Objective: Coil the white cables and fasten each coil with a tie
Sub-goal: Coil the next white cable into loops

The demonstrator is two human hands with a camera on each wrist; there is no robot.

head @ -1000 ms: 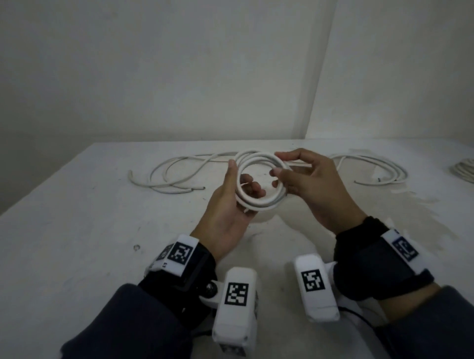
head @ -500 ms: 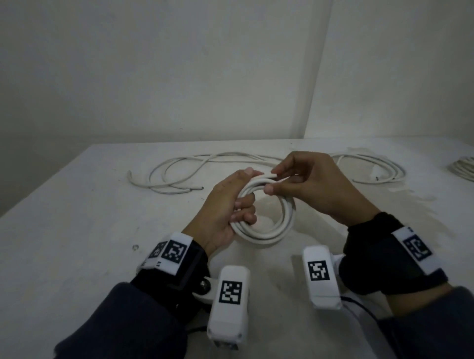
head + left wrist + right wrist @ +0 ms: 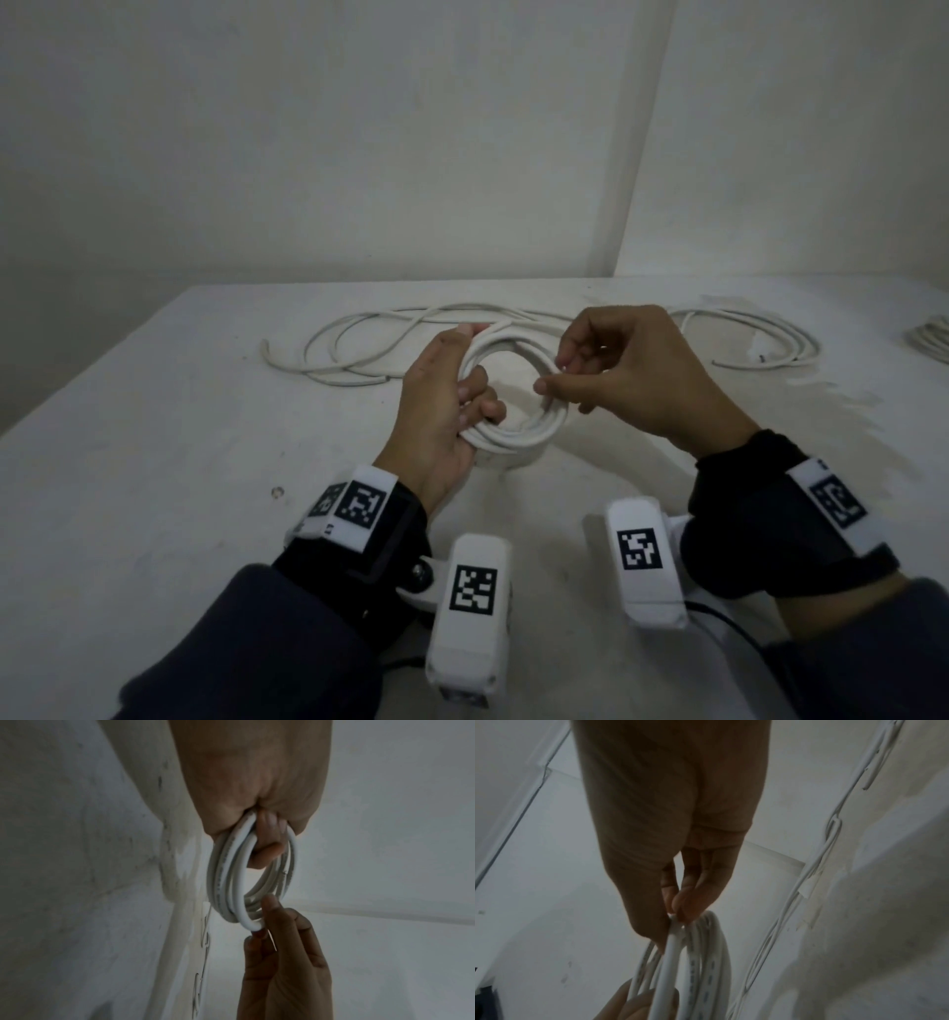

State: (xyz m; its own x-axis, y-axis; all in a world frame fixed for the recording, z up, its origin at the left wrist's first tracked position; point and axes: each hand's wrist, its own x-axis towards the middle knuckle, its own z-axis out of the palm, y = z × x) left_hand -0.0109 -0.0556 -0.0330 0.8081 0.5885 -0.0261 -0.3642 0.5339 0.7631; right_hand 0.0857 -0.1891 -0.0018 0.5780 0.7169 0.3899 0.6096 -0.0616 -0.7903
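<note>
While the coil is held up above the table between both hands, no tie is visible on it or anywhere on the surface. The left hand grips the coil's left side, fingers curled through the opening and thumb laid along the outer turns. The right hand pinches the right side of the coil between thumb and fingertips; the left wrist view shows it closed on the free cut end of the cable, holding that end against the loops.

Handling, as judged: the cable looks light but fairly stiff and springy — the turns sit slightly splayed rather than flat, so they will likely spread if either hold relaxes. The jacket appears smooth and may slide. The best hold is across the whole bundle at one point, all turns and the loose end trapped together, leaving the opposite side clear for a tie.

Count: one coil in hand; one loose cable lying uncoiled on the table behind the left hand; another loose cable behind the right hand; part of a further bundle at the far right edge — whether it is tied cannot be told. Ties seen: none.
</note>
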